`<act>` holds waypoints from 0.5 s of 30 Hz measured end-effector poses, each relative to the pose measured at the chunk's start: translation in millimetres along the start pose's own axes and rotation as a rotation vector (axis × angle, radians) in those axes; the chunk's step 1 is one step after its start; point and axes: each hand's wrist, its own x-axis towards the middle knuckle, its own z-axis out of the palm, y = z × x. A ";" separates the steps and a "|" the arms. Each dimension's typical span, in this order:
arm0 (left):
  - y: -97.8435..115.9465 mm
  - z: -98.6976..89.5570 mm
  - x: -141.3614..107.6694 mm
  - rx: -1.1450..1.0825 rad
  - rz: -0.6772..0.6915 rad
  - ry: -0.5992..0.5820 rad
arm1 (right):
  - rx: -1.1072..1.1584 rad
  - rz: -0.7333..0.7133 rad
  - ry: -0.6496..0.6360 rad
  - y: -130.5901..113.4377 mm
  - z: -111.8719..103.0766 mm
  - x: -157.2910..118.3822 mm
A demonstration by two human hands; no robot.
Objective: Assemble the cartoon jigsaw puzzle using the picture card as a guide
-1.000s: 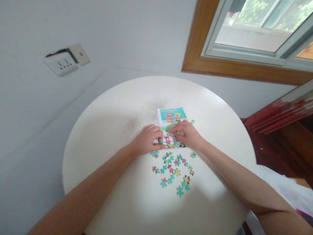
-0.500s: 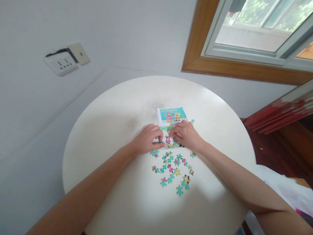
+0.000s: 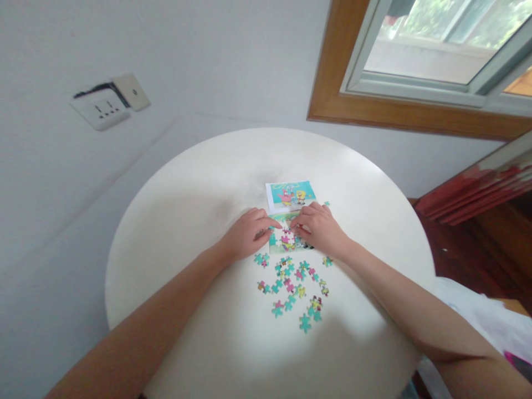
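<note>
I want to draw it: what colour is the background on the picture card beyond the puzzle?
On the picture card, mostly turquoise; head view shows it best.

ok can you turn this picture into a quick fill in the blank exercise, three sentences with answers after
The picture card lies on the far side of the partly built puzzle, most loose pieces on the ____ side.
The lone piece beside the picture card sits nearer the right hand than the ____ hand.
The curtain at the right edge is mostly ____.
Missing words: near; left; red.
</note>
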 end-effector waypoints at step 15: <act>1.5 0.7 0.0 0.041 0.063 -0.066 | 0.157 0.015 0.070 10.2 -4.9 -0.4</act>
